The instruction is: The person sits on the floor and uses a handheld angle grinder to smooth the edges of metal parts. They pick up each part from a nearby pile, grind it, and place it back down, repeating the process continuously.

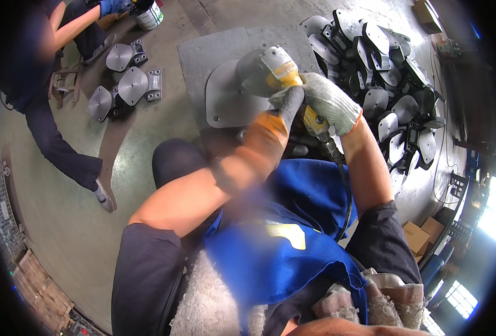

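A yellow and grey angle grinder (284, 73) rests over a grey metal plate (222, 98) with rounded corners and a small hole. Its disc end lies on or just above the plate's right part; contact is hard to make out. My right hand (332, 103), in a whitish knit glove, is wrapped around the grinder's body. In an orange and dark grey glove, my left hand (273, 123) is closed at the grinder's near side, its fingers partly hidden. From the grinder's back end a dark cord (334, 154) runs down across my blue apron (309, 185).
The plate lies on a flat grey work surface (197, 53). A large heap of metal plates with brackets (393, 78) stands to the right. Several similar parts (132, 87) sit on the floor at left, near a co-worker's leg (63, 145). A pail (148, 17) stands farther back.
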A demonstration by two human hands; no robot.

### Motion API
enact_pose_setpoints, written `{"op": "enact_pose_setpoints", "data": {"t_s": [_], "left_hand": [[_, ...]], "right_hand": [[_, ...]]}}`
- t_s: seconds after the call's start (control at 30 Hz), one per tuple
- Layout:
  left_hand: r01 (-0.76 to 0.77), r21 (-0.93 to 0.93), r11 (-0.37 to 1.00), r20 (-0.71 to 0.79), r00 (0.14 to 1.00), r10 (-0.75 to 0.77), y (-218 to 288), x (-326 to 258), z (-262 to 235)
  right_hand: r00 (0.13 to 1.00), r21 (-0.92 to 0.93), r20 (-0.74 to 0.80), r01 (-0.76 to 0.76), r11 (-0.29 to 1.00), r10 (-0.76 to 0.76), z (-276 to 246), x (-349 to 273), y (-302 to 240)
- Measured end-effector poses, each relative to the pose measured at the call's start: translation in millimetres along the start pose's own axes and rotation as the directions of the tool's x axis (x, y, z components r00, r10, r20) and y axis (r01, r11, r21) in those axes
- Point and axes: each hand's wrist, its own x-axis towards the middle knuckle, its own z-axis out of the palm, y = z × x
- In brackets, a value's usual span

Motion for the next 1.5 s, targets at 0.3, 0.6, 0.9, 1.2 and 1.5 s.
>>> {"op": "enact_pose_setpoints", "data": {"t_s": [0.3, 0.6, 0.9, 1.2, 1.5], "left_hand": [[0.002, 0.274, 0.962, -0.07, 0.997, 0.018, -6.5, 6.6, 12.9], [-0.038, 0.571, 0.82, 0.034, 0.999, 0.022, -2.8, 9.4, 1.9], [-0.197, 0.492, 0.848, -0.126, 0.948, 0.294, -15.6, 6.9, 10.1], [0.049, 0.656, 0.753, 0.13, 0.975, -0.177, -0.5, 14.4, 33.8], [-0.068, 0.623, 0.779, 0.127, 0.992, -0.015, -15.0, -6.2, 40.3]], "right_hand": [[0.986, 0.425, -0.122, -0.049, 0.904, 0.111, -4.5, -14.0, 29.6], [0.974, 0.152, -0.211, 0.12, 0.981, -0.086, -7.9, 0.7, 26.5], [0.99, -0.075, -0.14, -0.028, 0.997, 0.018, -1.8, -5.0, -9.6], [0.952, -0.064, -0.256, 0.158, 0.985, -0.17, 1.7, -36.5, 39.1], [0.988, 0.419, -0.126, -0.025, 0.908, 0.085, 22.8, -55.2, 24.7]]}}
